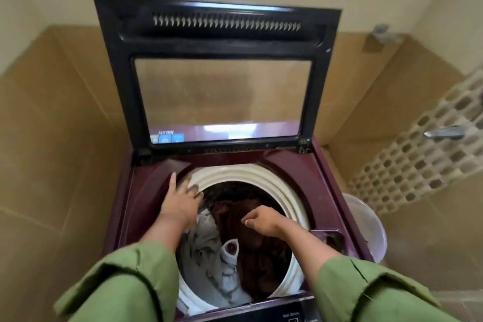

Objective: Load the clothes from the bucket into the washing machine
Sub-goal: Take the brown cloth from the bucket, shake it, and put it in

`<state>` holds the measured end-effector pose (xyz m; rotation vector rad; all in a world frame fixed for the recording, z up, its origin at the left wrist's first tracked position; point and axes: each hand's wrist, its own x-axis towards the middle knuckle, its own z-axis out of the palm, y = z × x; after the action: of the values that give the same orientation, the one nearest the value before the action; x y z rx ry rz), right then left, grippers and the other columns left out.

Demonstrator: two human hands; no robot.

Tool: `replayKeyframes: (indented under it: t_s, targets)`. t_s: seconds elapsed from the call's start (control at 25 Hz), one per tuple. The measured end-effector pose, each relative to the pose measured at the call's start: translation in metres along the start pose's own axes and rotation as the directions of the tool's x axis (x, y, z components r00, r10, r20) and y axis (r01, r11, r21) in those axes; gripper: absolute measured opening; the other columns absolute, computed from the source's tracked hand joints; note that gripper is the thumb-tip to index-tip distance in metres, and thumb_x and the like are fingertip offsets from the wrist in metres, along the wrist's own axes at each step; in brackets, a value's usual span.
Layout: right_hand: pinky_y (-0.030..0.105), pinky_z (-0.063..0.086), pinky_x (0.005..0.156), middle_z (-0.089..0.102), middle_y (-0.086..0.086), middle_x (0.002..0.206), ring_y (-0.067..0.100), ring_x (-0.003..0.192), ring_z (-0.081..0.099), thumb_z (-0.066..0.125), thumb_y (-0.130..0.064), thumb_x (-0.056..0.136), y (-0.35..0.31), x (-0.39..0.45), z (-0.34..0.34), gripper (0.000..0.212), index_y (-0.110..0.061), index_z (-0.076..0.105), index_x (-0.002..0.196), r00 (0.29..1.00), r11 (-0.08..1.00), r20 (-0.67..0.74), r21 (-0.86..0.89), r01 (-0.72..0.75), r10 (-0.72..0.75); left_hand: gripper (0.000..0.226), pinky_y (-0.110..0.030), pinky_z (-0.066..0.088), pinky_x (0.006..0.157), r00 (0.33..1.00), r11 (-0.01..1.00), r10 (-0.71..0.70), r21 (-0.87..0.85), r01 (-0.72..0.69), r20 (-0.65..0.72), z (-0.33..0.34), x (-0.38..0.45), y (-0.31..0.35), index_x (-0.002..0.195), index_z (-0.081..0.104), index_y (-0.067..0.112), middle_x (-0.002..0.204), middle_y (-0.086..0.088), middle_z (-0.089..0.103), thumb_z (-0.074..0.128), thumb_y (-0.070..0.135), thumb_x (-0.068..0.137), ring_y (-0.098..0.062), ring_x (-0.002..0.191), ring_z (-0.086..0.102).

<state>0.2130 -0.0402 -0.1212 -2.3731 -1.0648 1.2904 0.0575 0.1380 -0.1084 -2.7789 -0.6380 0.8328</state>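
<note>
- The right hand is hanging over the middle of the drum opening, fingers curled down into a dark brown garment; it looks to be gripping a fold of it, though the fingertips are hidden in the cloth.
- The left hand is lying flat and released, palm down, fingers spread across the left edge of the white drum ring, holding nothing.
- Both arms are reaching in from the near side, wearing loose green sleeves pushed up to the forearm.
- Inside the drum, the brown garment is filling the right and far part, and a pale grey-white garment is lying bunched on the left and near side, the two touching.
- The maroon washing machine is standing with its dark-framed lid propped upright at the back, a clear window panel in it.
- A pale translucent bucket is sitting on the floor just beside the machine's right side; what is in it I cannot tell.
- Tan tiled walls are closing in on both sides, and a metal tap is sticking out on the right.
</note>
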Motion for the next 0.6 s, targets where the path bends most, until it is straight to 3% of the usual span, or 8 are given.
replayKeyframes:
  t_s: [0.2, 0.52, 0.6]
  targets:
    - [0.024, 0.043, 0.100, 0.066, -0.002, 0.126, 0.014, 0.119, 0.058, 0.054, -0.021, 0.092, 0.018, -0.047, -0.033, 0.030, -0.019, 0.069, 0.118, 0.980, 0.996, -0.198, 0.086, 0.006, 0.011, 0.069, -0.063, -0.013, 0.113, 1.000, 0.968, -0.011, -0.250, 0.007, -0.012, -0.028, -0.005, 0.054, 0.155, 0.014, 0.030, 0.164, 0.002, 0.011, 0.042, 0.034, 0.092, -0.026, 0.152, -0.006]
    - [0.015, 0.042, 0.066, 0.074, -0.007, 0.097, 0.007, 0.084, 0.063, 0.050, -0.020, 0.087, 0.065, -0.121, -0.081, 0.027, -0.027, 0.073, 0.100, 0.872, 0.965, -0.488, 0.248, 0.090, 0.044, 0.056, -0.055, 0.008, 0.118, 0.948, 0.855, -0.056, -0.505, -0.116, -0.313, -0.102, -0.016, 0.132, 0.148, 0.033, 0.029, 0.155, 0.005, 0.035, 0.045, 0.037, 0.093, -0.021, 0.148, 0.020]
    - [0.015, 0.042, 0.065, 0.074, -0.006, 0.093, 0.009, 0.081, 0.062, 0.050, -0.021, 0.089, 0.087, -0.142, -0.094, 0.025, -0.027, 0.073, 0.099, 0.861, 0.956, -0.505, 0.277, 0.100, 0.056, 0.053, -0.051, 0.015, 0.118, 0.926, 0.833, -0.056, -0.529, -0.163, -0.372, -0.122, -0.017, 0.162, 0.146, 0.037, 0.028, 0.152, 0.007, 0.040, 0.045, 0.038, 0.094, -0.019, 0.146, 0.026]
